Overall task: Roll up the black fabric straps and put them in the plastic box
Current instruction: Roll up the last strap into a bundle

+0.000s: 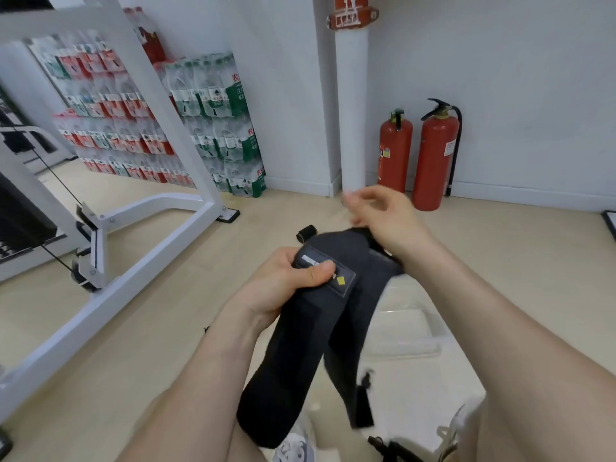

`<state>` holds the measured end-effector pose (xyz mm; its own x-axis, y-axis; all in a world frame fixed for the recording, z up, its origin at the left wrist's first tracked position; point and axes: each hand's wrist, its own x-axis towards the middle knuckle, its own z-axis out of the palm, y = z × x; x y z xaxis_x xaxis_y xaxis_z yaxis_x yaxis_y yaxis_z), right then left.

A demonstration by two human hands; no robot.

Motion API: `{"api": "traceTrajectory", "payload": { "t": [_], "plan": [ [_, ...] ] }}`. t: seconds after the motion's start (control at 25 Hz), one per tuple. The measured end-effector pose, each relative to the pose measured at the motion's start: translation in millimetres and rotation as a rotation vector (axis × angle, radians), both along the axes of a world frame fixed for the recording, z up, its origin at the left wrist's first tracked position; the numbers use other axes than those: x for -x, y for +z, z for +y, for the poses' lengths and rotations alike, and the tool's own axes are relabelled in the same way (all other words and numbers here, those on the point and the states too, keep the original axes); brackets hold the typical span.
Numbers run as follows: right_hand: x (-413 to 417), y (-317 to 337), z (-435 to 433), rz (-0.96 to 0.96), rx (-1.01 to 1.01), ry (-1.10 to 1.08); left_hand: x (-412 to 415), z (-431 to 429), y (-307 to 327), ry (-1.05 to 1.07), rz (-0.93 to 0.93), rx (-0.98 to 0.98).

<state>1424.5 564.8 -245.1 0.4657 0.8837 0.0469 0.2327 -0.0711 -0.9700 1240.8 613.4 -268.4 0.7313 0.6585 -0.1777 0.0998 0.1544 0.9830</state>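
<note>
A wide black fabric strap [293,355] hangs folded over in front of me, with a patch and a small yellow mark near its top. My left hand [286,281] grips it at the patch, thumb on top. My right hand [383,215] is at the strap's upper fold, fingers loosely curled and blurred; whether it pinches the fabric is unclear. A clear plastic box [406,325] stands on the floor below, partly hidden by the strap. A small rolled black strap [306,233] lies on the floor beyond my hands.
A white gym machine frame [140,208] stands on the left. Stacked packs of water bottles [216,128] line the wall. Two red fire extinguishers [420,155] stand by a white pipe. More black strap ends [393,448] lie near my shoes.
</note>
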Motion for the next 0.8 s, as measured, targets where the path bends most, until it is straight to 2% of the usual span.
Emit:
{"api": "traceTrajectory", "payload": {
  "t": [0.04,0.08,0.12,0.2,0.24,0.28,0.36,0.4,0.48,0.6,0.72,0.8],
  "plan": [
    [-4.7,-0.9,-0.6,-0.004,-0.022,-0.141,0.6,2.5,3.0,0.124,-0.041,-0.001],
    [-10.8,-1.8,-1.3,0.028,0.016,-0.178,1.8,6.5,5.7,0.242,-0.084,0.023],
    [-13.4,-2.1,-3.5,0.091,0.113,-0.084,3.6,11.5,7.9,0.336,-0.126,0.055],
    [-2.5,-6.7,-10.3,0.148,0.333,0.311,4.4,17.6,9.0,0.405,-0.183,0.091],
    [6.7,-11.6,-10.1,0.145,0.340,0.450,3.4,17.6,8.8,0.399,-0.185,0.096],
    [15.4,-16.5,-7.7,0.183,0.266,0.492,0.3,16.5,8.7,0.389,-0.175,0.094],
    [23.2,-24.8,-0.5,0.282,0.122,0.420,-5.0,15.5,10.1,0.413,-0.171,0.072],
    [20.1,-28.0,3.9,0.271,0.102,0.353,-5.9,15.3,13.4,0.456,-0.200,0.062],
    [2.6,-33.0,10.4,0.223,0.132,0.136,5.4,23.6,24.4,0.595,-0.378,0.095],
    [-30.5,-36.7,11.7,0.393,0.157,-0.244,38.3,39.9,33.1,0.675,-0.636,0.218],
    [-23.3,-26.2,9.0,0.546,0.181,-0.171,36.5,25.5,33.8,0.468,-0.588,0.208],
    [-7.2,-19.5,10.1,0.562,0.196,-0.064,20.2,16.0,26.1,0.305,-0.441,0.128]
  ]
}}
